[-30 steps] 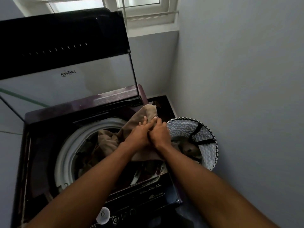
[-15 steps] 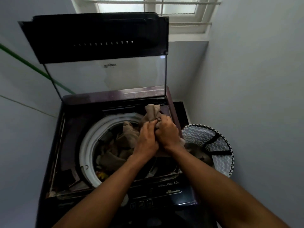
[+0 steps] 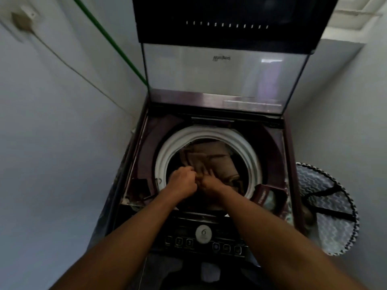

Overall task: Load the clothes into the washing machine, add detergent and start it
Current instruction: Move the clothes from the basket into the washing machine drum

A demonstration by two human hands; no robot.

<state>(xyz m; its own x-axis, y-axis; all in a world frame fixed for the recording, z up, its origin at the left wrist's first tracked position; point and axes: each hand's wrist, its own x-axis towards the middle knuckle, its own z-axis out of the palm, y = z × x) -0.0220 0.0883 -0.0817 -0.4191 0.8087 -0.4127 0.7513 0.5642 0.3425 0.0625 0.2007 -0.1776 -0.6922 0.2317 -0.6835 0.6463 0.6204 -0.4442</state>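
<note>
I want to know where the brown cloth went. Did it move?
Yes. The brown cloth went from above the washing machine's back right edge down inside the white drum rim, both hands still on it.

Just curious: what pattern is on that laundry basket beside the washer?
Grey-and-white zigzag laundry basket, black-and-white trimmed rim; seen in the head view.

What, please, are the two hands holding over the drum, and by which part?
Both the left hand and right hand grip the beige cloth at its near bunched edge.

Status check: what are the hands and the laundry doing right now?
Left hand and right hand both gripping beige cloth. Cloth down inside washer drum. Lid up, nothing blocking.
</note>
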